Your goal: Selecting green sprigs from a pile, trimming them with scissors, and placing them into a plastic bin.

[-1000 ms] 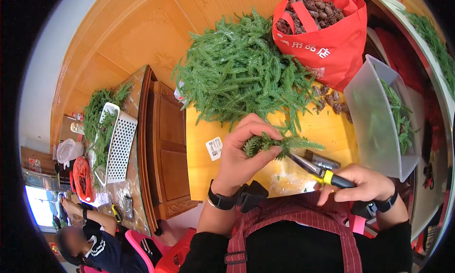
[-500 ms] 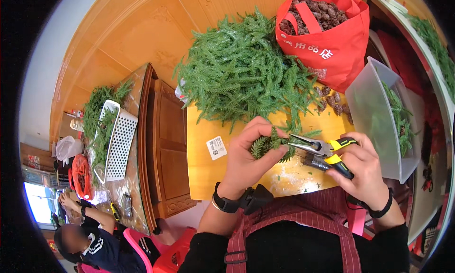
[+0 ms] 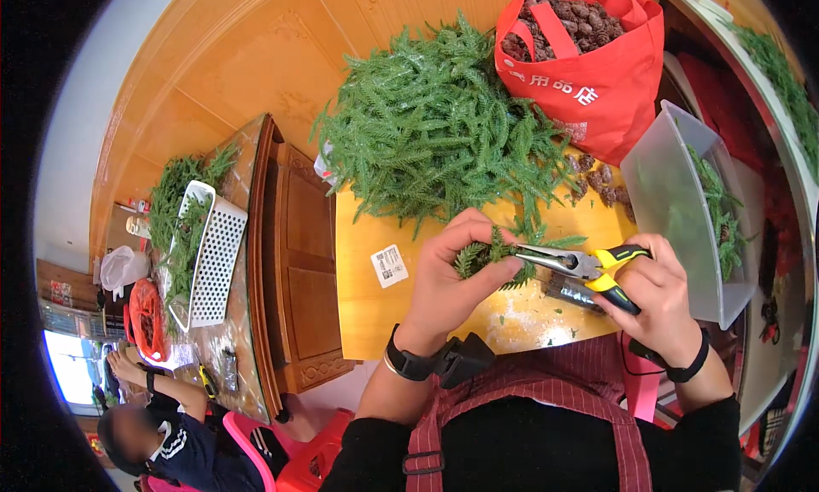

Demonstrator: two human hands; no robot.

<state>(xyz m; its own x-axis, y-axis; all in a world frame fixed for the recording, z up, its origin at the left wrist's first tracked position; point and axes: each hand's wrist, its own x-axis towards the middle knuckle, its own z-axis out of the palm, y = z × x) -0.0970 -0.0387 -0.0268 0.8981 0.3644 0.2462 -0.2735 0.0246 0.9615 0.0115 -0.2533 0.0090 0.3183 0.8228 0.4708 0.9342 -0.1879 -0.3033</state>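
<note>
My left hand (image 3: 456,274) pinches an artificial pine sprig (image 3: 499,251) between thumb and fingers, above the yellow tabletop (image 3: 363,321). In my right hand (image 3: 655,291) is a pair of long-nose pliers (image 3: 580,264) with yellow and black handles. Its jaw tips meet the sprig beside my left thumb; my fingers hide what exactly they grip. Below the pliers lies a dark bundle in clear wrap (image 3: 567,291), partly covered. A big heap of green pine sprigs (image 3: 444,125) fills the back of the table.
A red bag (image 3: 589,91) full of pine cones stands at the back right, with loose cones (image 3: 601,180) before it. To the right is a clear plastic bin (image 3: 682,210) with greenery. A white label (image 3: 390,266) lies left. Another person (image 3: 183,441) works at the far-left table beside a white basket (image 3: 213,262).
The pliers' jaws have come closer together at the sprig, and the right hand's grip has tightened on the handles. Far left, the other person's hand has shifted slightly.
</note>
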